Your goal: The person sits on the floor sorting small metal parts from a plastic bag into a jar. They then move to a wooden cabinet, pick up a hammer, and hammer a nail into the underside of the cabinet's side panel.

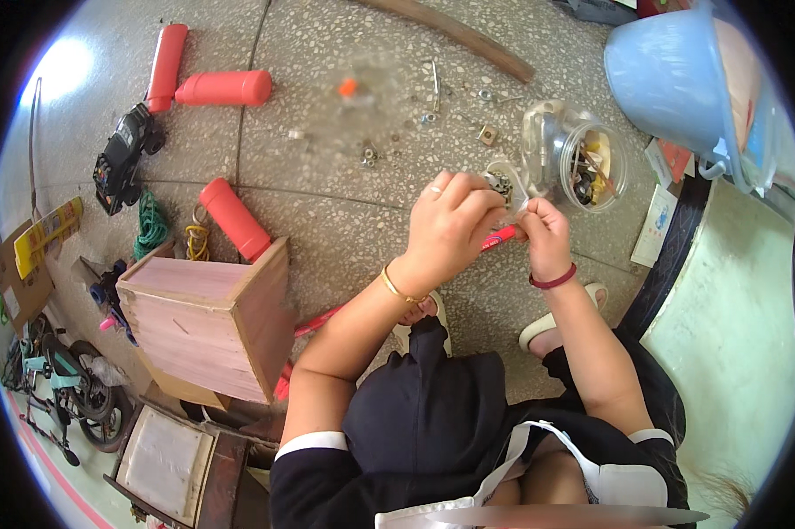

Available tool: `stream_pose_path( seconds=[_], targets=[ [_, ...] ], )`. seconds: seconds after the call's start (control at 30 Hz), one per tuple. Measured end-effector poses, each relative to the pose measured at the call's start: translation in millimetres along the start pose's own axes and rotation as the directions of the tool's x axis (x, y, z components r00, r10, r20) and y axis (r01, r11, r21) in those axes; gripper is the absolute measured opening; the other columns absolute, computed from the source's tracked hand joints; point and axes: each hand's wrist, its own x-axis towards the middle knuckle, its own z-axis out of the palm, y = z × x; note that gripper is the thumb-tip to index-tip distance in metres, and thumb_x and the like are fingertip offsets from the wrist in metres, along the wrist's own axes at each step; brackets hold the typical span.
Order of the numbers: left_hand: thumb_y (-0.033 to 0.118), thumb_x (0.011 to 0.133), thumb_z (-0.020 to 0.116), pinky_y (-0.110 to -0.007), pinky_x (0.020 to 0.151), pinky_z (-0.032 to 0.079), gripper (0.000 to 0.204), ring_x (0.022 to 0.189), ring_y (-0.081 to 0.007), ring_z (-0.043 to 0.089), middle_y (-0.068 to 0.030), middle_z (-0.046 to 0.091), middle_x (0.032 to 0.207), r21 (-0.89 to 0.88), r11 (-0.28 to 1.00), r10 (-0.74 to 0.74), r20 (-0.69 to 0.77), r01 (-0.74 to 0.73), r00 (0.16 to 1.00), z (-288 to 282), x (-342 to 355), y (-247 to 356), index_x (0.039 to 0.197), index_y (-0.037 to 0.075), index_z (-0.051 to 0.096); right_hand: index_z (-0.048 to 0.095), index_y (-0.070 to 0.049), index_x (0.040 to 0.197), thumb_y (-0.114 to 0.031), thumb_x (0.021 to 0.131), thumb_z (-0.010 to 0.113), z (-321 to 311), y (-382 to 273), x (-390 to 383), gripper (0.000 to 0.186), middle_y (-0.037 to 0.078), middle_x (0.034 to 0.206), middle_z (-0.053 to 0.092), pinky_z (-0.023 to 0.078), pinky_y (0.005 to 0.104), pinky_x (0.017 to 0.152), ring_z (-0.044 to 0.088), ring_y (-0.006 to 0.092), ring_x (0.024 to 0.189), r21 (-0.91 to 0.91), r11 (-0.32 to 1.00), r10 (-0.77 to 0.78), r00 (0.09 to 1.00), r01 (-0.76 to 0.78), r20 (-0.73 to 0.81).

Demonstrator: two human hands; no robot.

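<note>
Near the centre, my left hand (453, 220) has its fingers curled; what they hold is hidden. My right hand (546, 231) pinches the edge of a small clear plastic bag or cup (501, 179) with small metal parts in it. A red object with white markings (494, 238) lies just under both hands. Beside them is a clear jar (591, 167) of mixed small hardware. Above, on the speckled floor, are scattered nuts and fittings (488, 135) and a thin metal rod (434, 84).
Red cylinders (223, 87), a black toy car (124, 159), cords (151, 225) and a wooden box (199, 326) are at left, with a small bicycle (71, 379) beyond. A blue bucket (657, 84) stands upper right. A wooden bar (450, 31) crosses the top.
</note>
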Motion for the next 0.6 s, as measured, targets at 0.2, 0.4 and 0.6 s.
stream_pose_path(
  seconds=[0.2, 0.4, 0.6],
  targets=[
    [0.007, 0.074, 0.063, -0.039, 0.068, 0.045, 0.014, 0.081, -0.0292, 0.055, -0.0113, 0.055, 0.086, -0.047, 0.980, -0.197, -0.064, 0.194, 0.978, 28, 24, -58, 0.087, 0.005, 0.059, 0.050, -0.004, 0.069, -0.003, 0.080, 0.049, -5, -1, -22, 0.011, -0.003, 0.060, 0.047, 0.033, 0.0191, 0.052, 0.042, 0.0040, 0.055, -0.012, 0.999, -0.035, 0.999, 0.035, -0.036],
    [0.010, 0.071, 0.064, -0.039, 0.073, 0.047, 0.018, 0.088, -0.0294, 0.053, -0.0113, 0.054, 0.089, 0.418, 0.905, 0.005, 0.163, -0.074, 0.987, 78, 84, -96, 0.087, 0.005, 0.057, 0.050, -0.006, 0.068, -0.008, 0.081, 0.051, -11, 27, -17, 0.013, -0.002, 0.059, 0.048, 0.032, 0.0200, 0.049, 0.041, 0.0044, 0.053, 0.099, 0.987, 0.132, 0.989, -0.125, -0.065],
    [0.013, 0.077, 0.059, -0.039, 0.067, 0.049, 0.011, 0.087, -0.0295, 0.055, -0.0119, 0.054, 0.088, 0.531, 0.825, 0.010, 0.329, -0.193, 0.944, 102, 101, -113, 0.085, 0.005, 0.057, 0.050, -0.005, 0.069, -0.006, 0.081, 0.051, -6, 22, -15, 0.012, -0.002, 0.059, 0.049, 0.032, 0.0205, 0.049, 0.042, 0.0054, 0.053, 0.046, 0.994, 0.095, 0.995, -0.094, -0.026]
  ],
)
